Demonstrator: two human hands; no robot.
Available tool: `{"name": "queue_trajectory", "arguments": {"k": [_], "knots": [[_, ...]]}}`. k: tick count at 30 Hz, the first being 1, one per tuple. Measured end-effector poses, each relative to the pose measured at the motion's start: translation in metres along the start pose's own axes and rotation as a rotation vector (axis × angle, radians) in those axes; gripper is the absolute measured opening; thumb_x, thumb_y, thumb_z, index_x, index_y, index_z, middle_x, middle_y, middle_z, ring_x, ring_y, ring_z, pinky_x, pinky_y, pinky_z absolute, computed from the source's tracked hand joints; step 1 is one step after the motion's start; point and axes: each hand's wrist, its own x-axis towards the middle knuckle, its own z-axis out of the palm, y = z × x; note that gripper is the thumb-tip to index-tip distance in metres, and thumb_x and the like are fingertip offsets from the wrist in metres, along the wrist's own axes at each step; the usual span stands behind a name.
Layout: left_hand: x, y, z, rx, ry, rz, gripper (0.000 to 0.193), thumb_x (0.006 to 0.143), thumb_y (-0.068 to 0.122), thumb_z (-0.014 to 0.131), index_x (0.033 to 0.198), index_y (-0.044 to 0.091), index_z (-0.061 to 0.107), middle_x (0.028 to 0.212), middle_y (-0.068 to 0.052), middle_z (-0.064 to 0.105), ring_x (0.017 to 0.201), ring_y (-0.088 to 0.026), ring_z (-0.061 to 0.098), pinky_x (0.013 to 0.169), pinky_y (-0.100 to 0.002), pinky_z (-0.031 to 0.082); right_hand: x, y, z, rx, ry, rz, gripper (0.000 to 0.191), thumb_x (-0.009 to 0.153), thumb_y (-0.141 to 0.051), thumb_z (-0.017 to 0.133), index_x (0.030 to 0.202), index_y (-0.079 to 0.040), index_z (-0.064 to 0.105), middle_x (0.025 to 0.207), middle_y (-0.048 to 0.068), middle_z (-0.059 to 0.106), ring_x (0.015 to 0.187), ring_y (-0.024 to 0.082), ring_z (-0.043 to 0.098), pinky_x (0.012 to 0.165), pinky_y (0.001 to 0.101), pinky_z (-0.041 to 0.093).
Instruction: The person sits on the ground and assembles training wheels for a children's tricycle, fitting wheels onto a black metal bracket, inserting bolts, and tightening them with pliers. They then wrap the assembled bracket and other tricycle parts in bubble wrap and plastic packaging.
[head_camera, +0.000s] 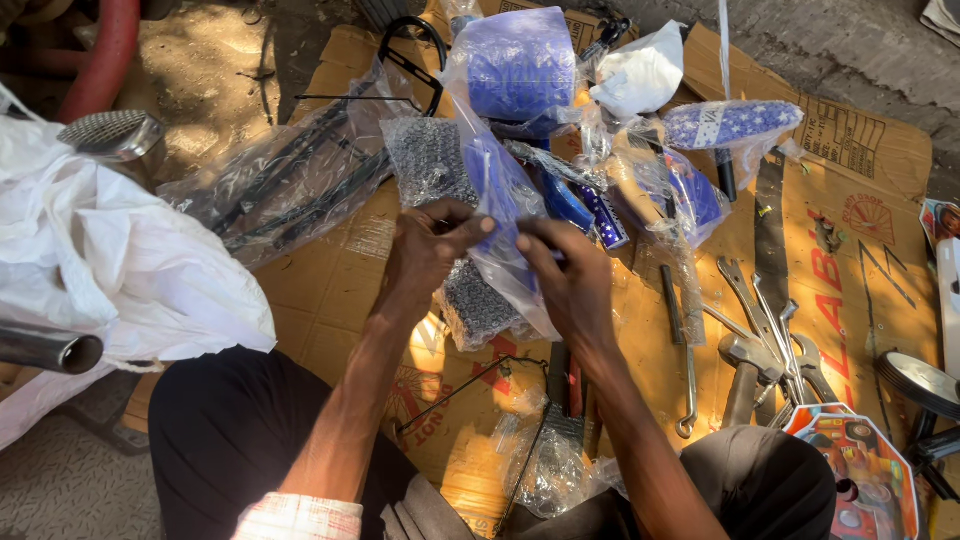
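Both hands meet at centre — the left hand (432, 243) pinches the edge of a clear plastic bag (505, 215) holding blue parts, the right hand (568, 275) grips the same bag from the other side. Beneath lies flattened cardboard (330, 290). To the right, wrenches (765, 330) lie in a pile — far back, a blue patterned saddle (730, 123) in its wrapping. A white sack (110, 260) sits at the left.
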Motion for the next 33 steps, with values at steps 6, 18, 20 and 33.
{"name": "queue_trajectory", "arguments": {"k": [6, 18, 20, 33], "knots": [[-0.01, 0.005, 0.017, -0.425, -0.006, -0.099, 0.017, 0.088, 0.018, 0.08, 0.098, 0.004, 0.078, 0.084, -0.005, 0.074, 0.074, -0.013, 0.06, 0.07, -0.029, 0.048, 0.025, -0.016, 0.001, 0.186, -0.164, 0.057, 0.029, 0.092, -0.018, 0.071, 0.116, -0.001, 0.075, 0.112, 0.018, 0.076, 0.095, 0.025, 0.076, 0.084, 0.0346, 0.06], [-0.021, 0.02, 0.042, -0.255, -0.167, 0.069, 0.021, 0.093, 0.022, 0.072, 0.098, 0.002, 0.075, 0.078, -0.002, 0.068, 0.067, -0.01, 0.053, 0.063, -0.026, 0.044, 0.038, 0.001, -0.029, -0.144, 0.254, 0.055, 0.013, 0.093, -0.01, 0.067, 0.099, -0.003, 0.076, 0.082, 0.008, 0.077, 0.065, 0.013, 0.07, 0.057, 0.0292, 0.054], [-0.025, 0.019, 0.042, -0.434, -0.26, 0.046, 0.019, 0.094, 0.019, 0.074, 0.099, 0.0, 0.074, 0.077, -0.002, 0.064, 0.068, -0.011, 0.05, 0.063, -0.027, 0.041, 0.044, 0.01, -0.046, -0.113, 0.313, 0.005, 0.01, 0.095, -0.008, 0.068, 0.097, -0.001, 0.074, 0.078, 0.008, 0.074, 0.064, 0.013, 0.066, 0.057, 0.0283, 0.051], [-0.027, 0.043, 0.037, -0.717, -0.391, -0.039, 0.021, 0.088, 0.025, 0.078, 0.096, 0.008, 0.07, 0.085, 0.001, 0.066, 0.079, -0.012, 0.057, 0.076, -0.028, 0.046, 0.037, 0.013, -0.091, 0.432, 0.389, 0.195, 0.013, 0.09, -0.002, 0.071, 0.102, 0.001, 0.067, 0.084, 0.009, 0.066, 0.071, 0.015, 0.066, 0.066, 0.0269, 0.056]]}}
